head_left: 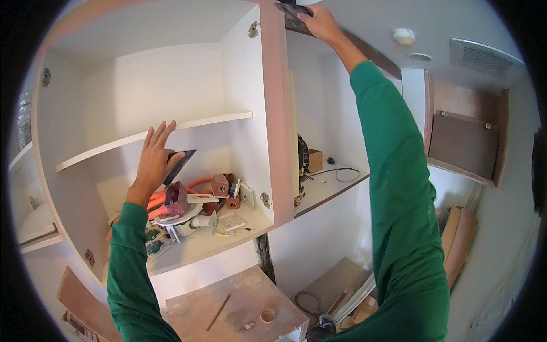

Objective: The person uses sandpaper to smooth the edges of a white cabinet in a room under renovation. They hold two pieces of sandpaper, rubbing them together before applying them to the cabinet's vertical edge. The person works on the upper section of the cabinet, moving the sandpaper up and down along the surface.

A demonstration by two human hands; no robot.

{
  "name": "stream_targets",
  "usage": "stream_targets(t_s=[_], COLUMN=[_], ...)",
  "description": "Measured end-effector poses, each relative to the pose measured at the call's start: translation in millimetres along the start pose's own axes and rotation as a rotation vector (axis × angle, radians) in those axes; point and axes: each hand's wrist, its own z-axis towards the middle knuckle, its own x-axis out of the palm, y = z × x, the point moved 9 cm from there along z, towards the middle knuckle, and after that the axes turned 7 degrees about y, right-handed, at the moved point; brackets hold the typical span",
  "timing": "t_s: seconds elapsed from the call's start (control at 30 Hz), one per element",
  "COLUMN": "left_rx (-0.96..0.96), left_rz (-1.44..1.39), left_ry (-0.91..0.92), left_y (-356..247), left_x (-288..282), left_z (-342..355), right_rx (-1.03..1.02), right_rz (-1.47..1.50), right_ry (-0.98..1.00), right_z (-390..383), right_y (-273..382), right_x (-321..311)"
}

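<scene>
Two hands up, both loaded. Right hand [320, 24] is at the top of the cabinets, fingers closed round a dark flat tool [293, 9], by the head of the pinkish upright [276, 114]. That's right at the rim of the view, so can't really tell if the tool touches the wood.

Left hand [155, 162] is in front of the white shelf [211, 120], fingers spread upward, thumb pinning a dark blade [181, 165] that sticks out to the right. Below it, on the cabinet floor: orange tubing [199, 182] and red boxes [220, 185] in a jumbled pile. Right bay: brown carton [315, 161], black plug [330, 161] on a cord. Lower down: dusty board [191, 296] with thin stick [218, 312] and small round cup [268, 315].
</scene>
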Motion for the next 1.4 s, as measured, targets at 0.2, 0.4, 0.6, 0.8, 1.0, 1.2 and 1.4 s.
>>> stream_targets(t_s=[0.2, 0.4, 0.6, 0.8, 1.0, 1.2, 1.4], left_rx=[-0.040, -0.098, -0.086, -0.075, -0.086, -0.080, -0.078], left_rz=[-0.006, -0.019, -0.051, -0.027, -0.044, -0.036, -0.009], left_ry=[-0.165, -0.372, -0.373, -0.416, -0.370, -0.342, -0.371], left_y=[2.1, -1.6, 1.2, 0.2, -0.2, 1.5, 2.5], left_x=[-3.7, -4.0, -1.6, -0.3, 2.8, 1.6, 4.7], left_z=[9.7, 6.5, 6.1, 5.6, 6.4, 7.9, 5.3], right_rx=[-0.523, -0.439, -0.406, -0.426, -0.433, -0.552, -0.512], right_rz=[-0.337, -0.366, -0.365, -0.292, -0.292, -0.293, -0.286], right_ry=[-0.295, -0.289, -0.272, -0.122, -0.060, -0.003, 0.021], right_z=[61.7, 105.0, 124.5, 118.9, 75.5, 32.2, -28.0], right_y=[14.3, -0.3, -4.4, 6.8, 8.8, 3.9, 5.8], right_x=[-2.9, 7.2, 16.1, 23.8, 40.7, 56.4, 79.1])
